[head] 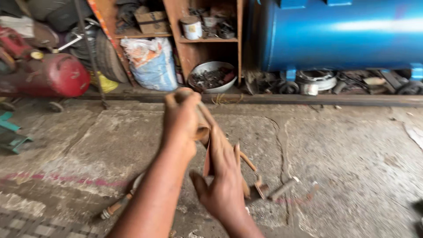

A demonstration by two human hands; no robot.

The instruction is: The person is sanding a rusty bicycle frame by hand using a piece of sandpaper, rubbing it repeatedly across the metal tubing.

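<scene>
My left hand [181, 121] is raised over the concrete floor, fingers closed on the upper end of a tan-brown strip of sheet material [206, 132], which is blurred. My right hand [224, 185] is lower and closer to me, gripping the strip's reddish-brown lower part [207, 165]. Below the hands, rusty metal parts lie on the floor: a curved rod with a flat head [257, 189], a short bolt [283, 188] and a pipe-like piece [115, 207].
A large blue tank [339, 33] stands at the back right with scrap rings under it. Wooden shelves [194, 42], a metal bowl of scraps [212, 77], a white sack [152, 64], tyres [103, 50] and a red cylinder [53, 75] line the back.
</scene>
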